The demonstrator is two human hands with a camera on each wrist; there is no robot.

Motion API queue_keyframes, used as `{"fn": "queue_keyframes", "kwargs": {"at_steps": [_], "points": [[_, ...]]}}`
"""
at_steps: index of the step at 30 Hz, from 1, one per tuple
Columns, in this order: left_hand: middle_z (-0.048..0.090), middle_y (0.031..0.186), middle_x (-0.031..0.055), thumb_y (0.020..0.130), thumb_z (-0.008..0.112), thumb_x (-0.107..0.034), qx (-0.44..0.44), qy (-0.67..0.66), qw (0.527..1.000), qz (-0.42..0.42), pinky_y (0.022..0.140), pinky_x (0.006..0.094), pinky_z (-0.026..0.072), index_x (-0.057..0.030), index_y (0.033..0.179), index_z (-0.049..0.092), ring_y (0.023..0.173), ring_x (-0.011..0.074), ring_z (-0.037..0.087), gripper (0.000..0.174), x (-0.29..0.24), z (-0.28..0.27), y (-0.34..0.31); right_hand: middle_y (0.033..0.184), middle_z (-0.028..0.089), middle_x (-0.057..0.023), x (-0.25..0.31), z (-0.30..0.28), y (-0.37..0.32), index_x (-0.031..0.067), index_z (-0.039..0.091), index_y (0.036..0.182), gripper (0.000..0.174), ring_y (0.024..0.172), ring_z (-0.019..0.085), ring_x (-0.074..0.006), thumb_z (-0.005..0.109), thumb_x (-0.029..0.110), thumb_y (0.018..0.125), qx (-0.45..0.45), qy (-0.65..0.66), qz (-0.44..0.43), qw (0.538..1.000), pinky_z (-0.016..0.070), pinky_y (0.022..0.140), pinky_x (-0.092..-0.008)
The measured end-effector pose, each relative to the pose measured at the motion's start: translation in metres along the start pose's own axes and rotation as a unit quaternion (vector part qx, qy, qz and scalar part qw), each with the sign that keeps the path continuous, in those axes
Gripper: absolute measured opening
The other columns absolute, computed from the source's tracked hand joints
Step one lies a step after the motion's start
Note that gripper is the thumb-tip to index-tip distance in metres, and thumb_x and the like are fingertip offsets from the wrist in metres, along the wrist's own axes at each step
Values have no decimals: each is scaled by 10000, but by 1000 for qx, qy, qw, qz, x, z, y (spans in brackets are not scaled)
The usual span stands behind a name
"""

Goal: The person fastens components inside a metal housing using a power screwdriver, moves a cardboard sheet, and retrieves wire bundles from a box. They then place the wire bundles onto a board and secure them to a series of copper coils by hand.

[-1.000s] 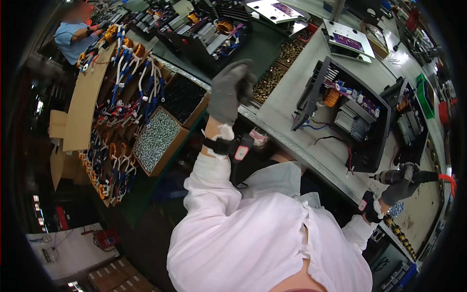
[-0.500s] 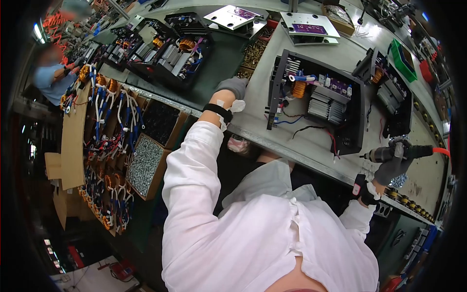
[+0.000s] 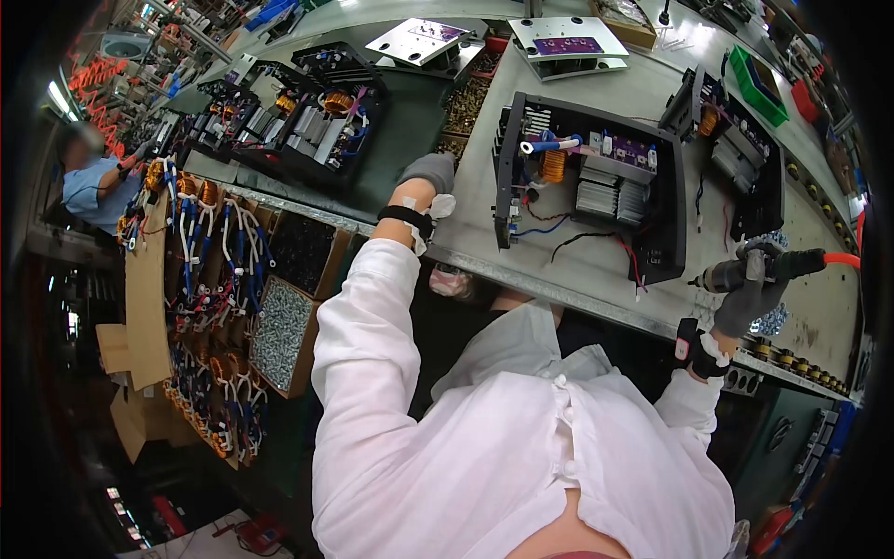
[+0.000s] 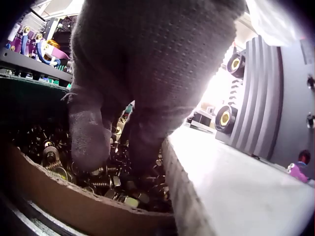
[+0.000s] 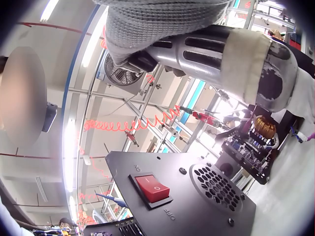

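My gloved left hand point(image 3: 430, 171) reaches over the bench edge into a box of brass-coloured screws point(image 3: 468, 102). In the left wrist view, the hand point(image 4: 147, 54) points its fingers down among the screws point(image 4: 101, 184); the fingertips are partly hidden. My gloved right hand point(image 3: 751, 304) grips a dark power screwdriver point(image 3: 724, 276) with a red hose. The right wrist view has that hand point(image 5: 162, 22) around the tool's body point(image 5: 204, 54). Between the hands stands an open black case point(image 3: 670, 233) with a finned heat sink point(image 3: 610, 197) and a copper coil point(image 3: 552, 166).
Another open case point(image 3: 764, 186) stands to the right, and more cases point(image 3: 321, 140) at the back left. Metal plates point(image 3: 568, 39) lie at the back. Cable bundles point(image 3: 200, 233) and a box of silver screws point(image 3: 279, 334) are at the left. A person point(image 3: 91, 194) is at far left.
My left hand has come down from above the bench into the screw box. The head view has shifted. The right hand keeps its grip on the screwdriver.
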State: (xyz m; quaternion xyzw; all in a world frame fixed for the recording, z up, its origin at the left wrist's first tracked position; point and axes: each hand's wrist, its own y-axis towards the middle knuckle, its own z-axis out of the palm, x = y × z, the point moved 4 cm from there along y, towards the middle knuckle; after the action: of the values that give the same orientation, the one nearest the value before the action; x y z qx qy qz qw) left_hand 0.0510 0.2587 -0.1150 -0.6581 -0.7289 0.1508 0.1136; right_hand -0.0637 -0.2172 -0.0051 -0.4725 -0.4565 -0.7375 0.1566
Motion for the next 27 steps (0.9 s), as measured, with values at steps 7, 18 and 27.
{"fn": "queue_keyframes", "kwargs": {"at_steps": [7,18,27], "points": [[632,1045,191,763,620,-161,-7,-24,1000,6,872,383,477,-84,1044,652,997,330,603,293,11,10,10,822,580,-60,2,3,-4,27,543,991,238,736,549,-127,620,64,769,52,-19,-29,998,449,690,-268],[621,924,116,876,547,-25,-100,-816,564,75,722,294,542,53,1078,578,842,207,620,220,66,25,-19,835,586,-67,-2,-2,-2,24,532,1023,252,730,548,-132,609,54,786,34,0,-19,999,452,689,-261],[597,984,132,953,464,-100,107,-970,144,163,739,279,554,-2,1167,520,874,196,607,242,42,12,-83,878,592,-81,-47,-19,-18,7,479,1131,430,755,567,-130,686,121,772,-31,133,-28,990,470,690,-256]]}}
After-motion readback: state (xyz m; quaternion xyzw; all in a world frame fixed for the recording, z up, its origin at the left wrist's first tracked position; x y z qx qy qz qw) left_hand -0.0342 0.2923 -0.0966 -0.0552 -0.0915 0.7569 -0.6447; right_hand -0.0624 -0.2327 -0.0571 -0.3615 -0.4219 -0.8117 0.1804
